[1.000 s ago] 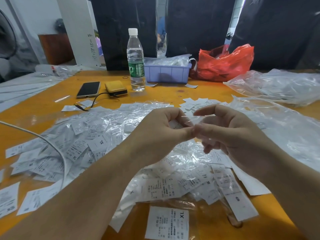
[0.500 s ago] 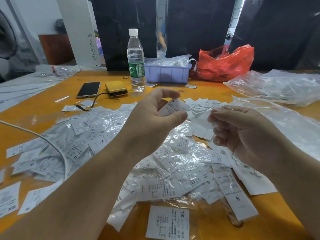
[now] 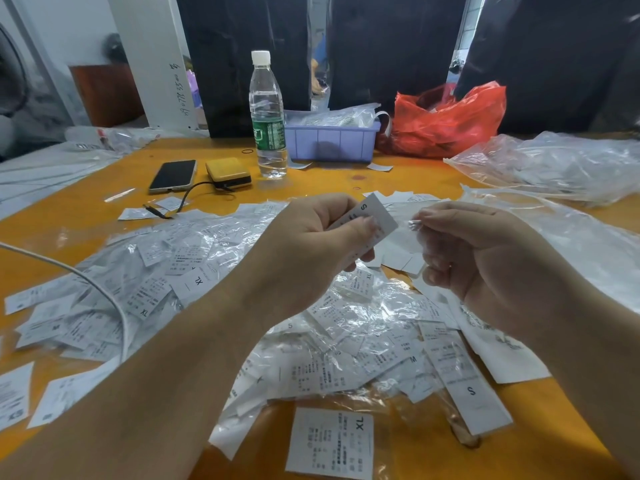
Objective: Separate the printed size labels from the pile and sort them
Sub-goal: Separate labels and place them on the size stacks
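Note:
A wide pile of white size labels [image 3: 346,341], many in clear plastic sleeves, covers the orange table [image 3: 86,216]. My left hand [image 3: 311,247] is raised above the pile and pinches a white label marked S [image 3: 375,211] between thumb and fingers. My right hand [image 3: 485,258] hovers just right of it, its fingertips closed on a small clear plastic sleeve [image 3: 414,225]. A loose XL label [image 3: 332,441] lies at the near edge, and a long S label [image 3: 471,393] lies to the right. A stack of blank white labels [image 3: 398,254] sits behind my hands.
At the back stand a water bottle [image 3: 266,116], a purple bin [image 3: 332,140] and a red plastic bag [image 3: 446,123]. A phone [image 3: 173,175] and a yellow power bank [image 3: 228,171] lie back left. Clear plastic bags [image 3: 554,164] spread on the right. A white cable [image 3: 86,278] crosses the left.
My hands, pinched together a second ago, have pulled apart. The left hand rose with the S label free of its sleeve, and the right hand keeps the clear plastic.

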Demonstrator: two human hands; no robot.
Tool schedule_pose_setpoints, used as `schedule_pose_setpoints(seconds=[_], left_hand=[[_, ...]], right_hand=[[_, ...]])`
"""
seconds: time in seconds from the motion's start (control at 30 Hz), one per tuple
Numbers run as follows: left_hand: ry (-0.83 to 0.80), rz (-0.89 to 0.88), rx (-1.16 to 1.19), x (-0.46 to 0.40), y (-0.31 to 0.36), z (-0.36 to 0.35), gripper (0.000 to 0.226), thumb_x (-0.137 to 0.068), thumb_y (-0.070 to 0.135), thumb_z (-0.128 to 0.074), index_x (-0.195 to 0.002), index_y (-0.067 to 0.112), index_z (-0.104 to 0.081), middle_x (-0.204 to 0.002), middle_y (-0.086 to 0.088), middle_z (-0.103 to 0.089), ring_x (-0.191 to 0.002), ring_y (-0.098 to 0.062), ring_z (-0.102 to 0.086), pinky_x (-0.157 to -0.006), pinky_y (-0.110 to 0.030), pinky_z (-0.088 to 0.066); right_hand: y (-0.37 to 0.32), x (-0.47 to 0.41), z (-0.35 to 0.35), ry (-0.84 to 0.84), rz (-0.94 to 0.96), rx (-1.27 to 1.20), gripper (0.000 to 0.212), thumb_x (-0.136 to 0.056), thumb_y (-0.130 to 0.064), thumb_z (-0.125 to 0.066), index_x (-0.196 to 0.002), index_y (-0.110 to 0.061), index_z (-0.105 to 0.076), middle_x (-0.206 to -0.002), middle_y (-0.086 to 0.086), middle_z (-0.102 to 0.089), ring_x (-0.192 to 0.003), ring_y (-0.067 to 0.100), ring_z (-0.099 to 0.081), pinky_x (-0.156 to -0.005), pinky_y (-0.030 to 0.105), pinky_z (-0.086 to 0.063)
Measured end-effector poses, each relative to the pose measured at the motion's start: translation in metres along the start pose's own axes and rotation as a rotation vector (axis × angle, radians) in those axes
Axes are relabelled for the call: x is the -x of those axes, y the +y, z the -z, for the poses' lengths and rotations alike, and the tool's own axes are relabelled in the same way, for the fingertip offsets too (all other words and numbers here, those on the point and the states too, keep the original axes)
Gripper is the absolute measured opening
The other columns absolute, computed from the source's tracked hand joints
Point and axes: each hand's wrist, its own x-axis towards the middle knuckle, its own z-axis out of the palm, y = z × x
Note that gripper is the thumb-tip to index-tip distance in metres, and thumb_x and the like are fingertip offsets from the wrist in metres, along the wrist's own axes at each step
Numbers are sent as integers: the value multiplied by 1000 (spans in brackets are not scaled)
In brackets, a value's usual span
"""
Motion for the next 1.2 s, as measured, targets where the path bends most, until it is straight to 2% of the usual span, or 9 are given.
schedule_pose_setpoints(seconds=[0.4,0.63,0.8,0.9,1.0,1.07,1.2], left_hand=[[121,4,-61,-2,-3,3,19,-97,19,-57,-83,18,-70,-63,7,-66,-54,2,-55,-51,-12,-43],[53,23,-38,0,-1,-1,16,-96,18,-58,-90,13,-71,-61,8,-63,-55,2,-55,-52,-12,-43],[13,55,-42,-1,-2,-2,17,-95,19,-59,-87,12,-72,-59,12,-60,-53,2,-53,-52,-10,-39],[17,76,-23,-1,-2,-2,18,-94,17,-60,-87,6,-71,-57,11,-58,-51,2,-52,-49,-9,-38],[48,83,28,-2,0,2,18,-94,17,-60,-81,14,-72,-57,14,-58,-52,1,-53,-49,-10,-39],[80,82,60,-3,1,5,22,-94,17,-60,-75,19,-70,-57,14,-58,-53,-1,-53,-48,-12,-39],[84,73,65,-3,2,4,21,-94,18,-59,-76,19,-70,-56,13,-58,-52,-2,-52,-48,-13,-38]], right_hand=[[-2,2,-2,-22,-14,10,15,-68,-23,-65,-71,-8,-66,-55,1,-44,-47,10,-37,-44,22,-37],[0,3,-3,-25,-9,38,16,-68,-22,-65,-73,-7,-66,-59,4,-43,-49,12,-36,-44,22,-37],[0,3,-4,-32,-1,46,14,-67,-22,-66,-71,-9,-65,-58,4,-43,-49,12,-37,-44,22,-38],[2,2,-3,-18,16,59,9,-75,-15,-66,-68,-10,-67,-58,4,-44,-49,12,-37,-45,23,-38],[3,1,-1,27,34,79,20,-87,-10,-61,-69,-10,-68,-58,3,-45,-49,12,-38,-46,24,-39],[2,1,0,48,47,83,21,-89,-10,-60,-69,-11,-68,-58,3,-46,-50,12,-39,-47,24,-40],[1,0,1,49,49,76,23,-89,-10,-60,-67,-13,-68,-58,3,-46,-50,12,-39,-46,24,-40]])
